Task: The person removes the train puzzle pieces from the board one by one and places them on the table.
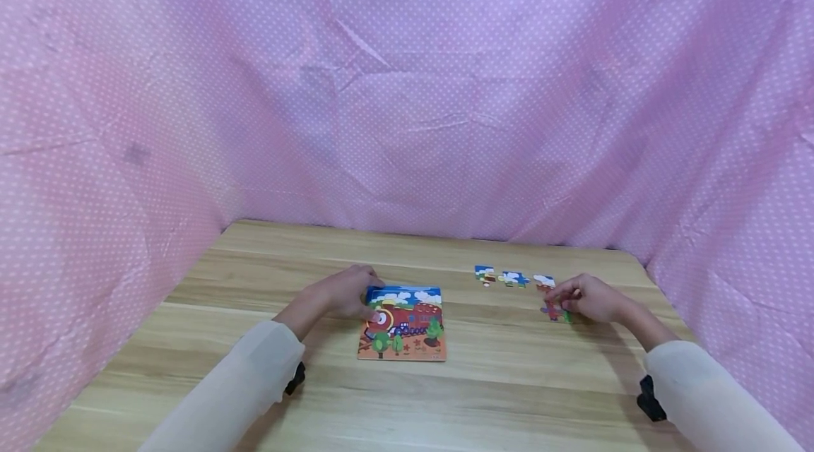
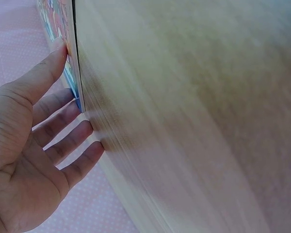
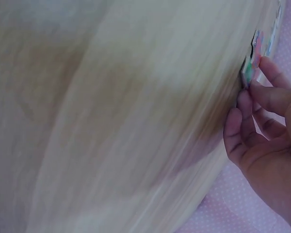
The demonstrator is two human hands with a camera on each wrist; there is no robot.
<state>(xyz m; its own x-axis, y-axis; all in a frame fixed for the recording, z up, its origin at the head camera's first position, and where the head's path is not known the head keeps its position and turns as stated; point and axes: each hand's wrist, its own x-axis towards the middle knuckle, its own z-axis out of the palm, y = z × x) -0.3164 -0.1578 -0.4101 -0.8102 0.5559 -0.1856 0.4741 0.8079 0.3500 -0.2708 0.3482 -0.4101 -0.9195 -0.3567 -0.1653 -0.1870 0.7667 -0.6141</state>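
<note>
A square jigsaw puzzle [image 1: 407, 325] with a red train, green trees and clouds lies flat on the wooden table. At its upper left corner rests my left hand [image 1: 348, 293], thumb on the picture's edge; in the left wrist view the fingers [image 2: 70, 167] extend loosely along the corner and the tabletop. Farther right, my right hand [image 1: 590, 298] has thumb and forefinger on a red and green puzzle piece [image 1: 552, 312], its other fingers curled in. The right wrist view shows that piece [image 3: 252, 63] edge-on at the fingertips, so its outline is unclear.
Loose blue-and-white puzzle pieces [image 1: 514, 278] lie in a row at the back right, one [image 1: 484, 274] at the row's left end. A pink dotted cloth [image 1: 407, 106] hangs behind and beside the wooden table [image 1: 407, 402]. Black wrist straps show under both sleeves.
</note>
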